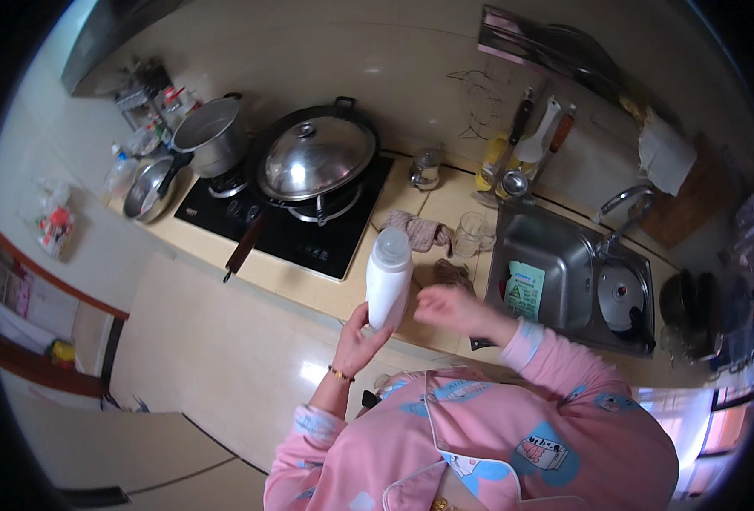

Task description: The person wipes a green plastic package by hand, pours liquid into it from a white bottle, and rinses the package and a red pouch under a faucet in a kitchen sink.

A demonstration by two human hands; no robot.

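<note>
A white plastic bottle [389,281] with a translucent top stands upright in my left hand [361,338], whose fingers hold its lower part. Close to the bottle's right side is my right hand [450,310], slightly blurred, with its fingers curled; no object shows in it. Past my right hand, a brownish item [452,273] lies on the counter, partly hidden. Behind the bottle are a checked cloth [418,231] and a glass mug [471,235].
A gas stove [275,239] bears a lidded wok [318,160] with its handle jutting over the counter's front edge, and a metal pot [211,137]. A steel bowl [150,191] sits left. On the right, a steel sink [556,255] holds a green packet [524,290].
</note>
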